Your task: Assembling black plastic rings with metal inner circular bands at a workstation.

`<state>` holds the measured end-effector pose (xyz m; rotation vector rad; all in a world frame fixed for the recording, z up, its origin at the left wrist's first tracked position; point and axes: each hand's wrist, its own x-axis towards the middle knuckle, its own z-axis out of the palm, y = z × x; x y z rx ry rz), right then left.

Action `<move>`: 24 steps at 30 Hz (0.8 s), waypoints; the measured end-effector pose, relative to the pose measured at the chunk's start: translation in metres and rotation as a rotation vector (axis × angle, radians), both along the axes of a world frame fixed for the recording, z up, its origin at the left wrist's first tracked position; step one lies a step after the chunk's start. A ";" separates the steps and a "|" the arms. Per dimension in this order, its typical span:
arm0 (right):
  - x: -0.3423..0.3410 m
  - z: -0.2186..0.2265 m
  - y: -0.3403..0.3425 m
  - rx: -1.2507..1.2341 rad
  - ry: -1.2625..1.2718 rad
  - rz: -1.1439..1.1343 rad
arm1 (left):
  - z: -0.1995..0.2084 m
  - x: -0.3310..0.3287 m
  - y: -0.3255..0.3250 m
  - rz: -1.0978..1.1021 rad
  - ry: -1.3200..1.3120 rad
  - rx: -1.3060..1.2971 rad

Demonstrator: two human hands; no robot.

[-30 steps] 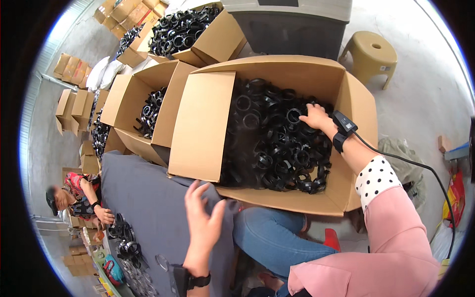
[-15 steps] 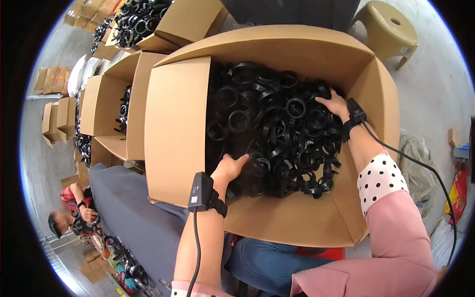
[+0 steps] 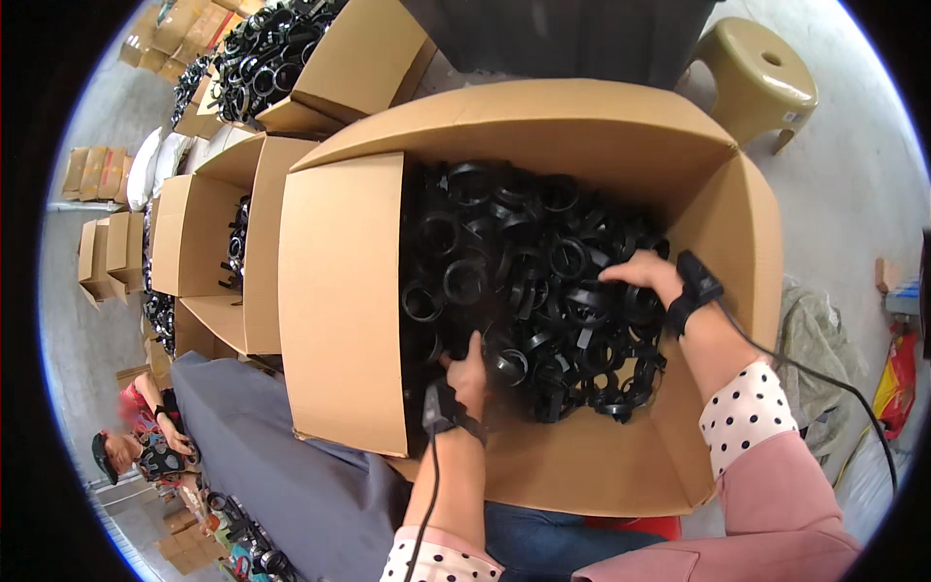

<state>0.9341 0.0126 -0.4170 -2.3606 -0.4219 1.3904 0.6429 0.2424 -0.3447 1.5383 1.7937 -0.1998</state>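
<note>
A large open cardboard box [image 3: 582,490] stands in front of me, with a heap of black plastic rings [image 3: 567,257] inside. My left hand [image 3: 467,376] reaches into the box's near left part, beside the rings. One of its digits points up; the others are blurred or hidden, so its grip does not show. At the right side of the heap, my right hand [image 3: 645,272] rests against the rings with thumb and fingers apart, and no ring is visibly gripped. Each wrist wears a black strapped device with a cable.
More cardboard boxes [image 3: 218,223] of black parts stand to the left. A dark grey bin [image 3: 562,44] and a beige stool [image 3: 756,73] are beyond the box. Grey cloth [image 3: 262,436] lies at the left, where another person [image 3: 145,441] sits.
My left hand has moved right, and slightly down in the view. My right hand has come lower and a little left over the rings. The box and surroundings sit lower in view.
</note>
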 end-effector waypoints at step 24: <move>-0.082 0.033 0.040 0.374 0.069 -0.155 | 0.030 0.035 -0.011 0.012 -0.341 -0.718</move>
